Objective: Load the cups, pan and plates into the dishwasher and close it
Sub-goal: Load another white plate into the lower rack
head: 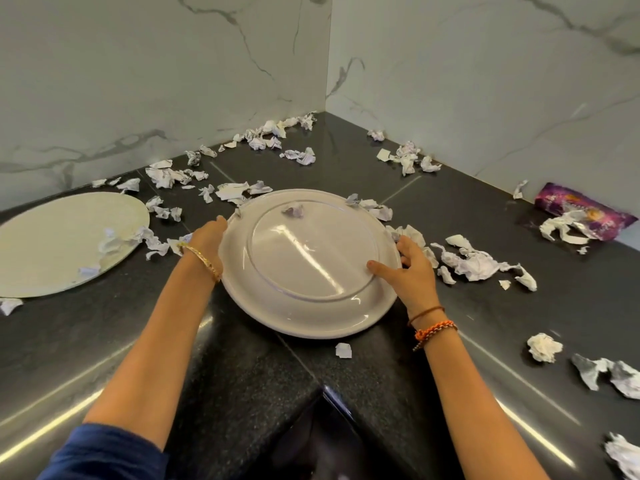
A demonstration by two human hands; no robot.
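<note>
Round glossy white plate (pixel 308 265) gripped at both rims, on speckled black counter (pixel 242 375). Right hand (pixel 412 268) fingers curled over edge, thumb on top; left hand (pixel 207 237) fingers hidden. 2nd plate (pixel 62 244) cut off at left.

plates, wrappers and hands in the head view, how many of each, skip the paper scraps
Plates: 2, the white plate held at its rim by both hands, and the cream plate lying at the left.
Wrappers: 1, the purple wrapper near the right wall.
Hands: 2, the left hand and the right hand.
Total: 5
</note>
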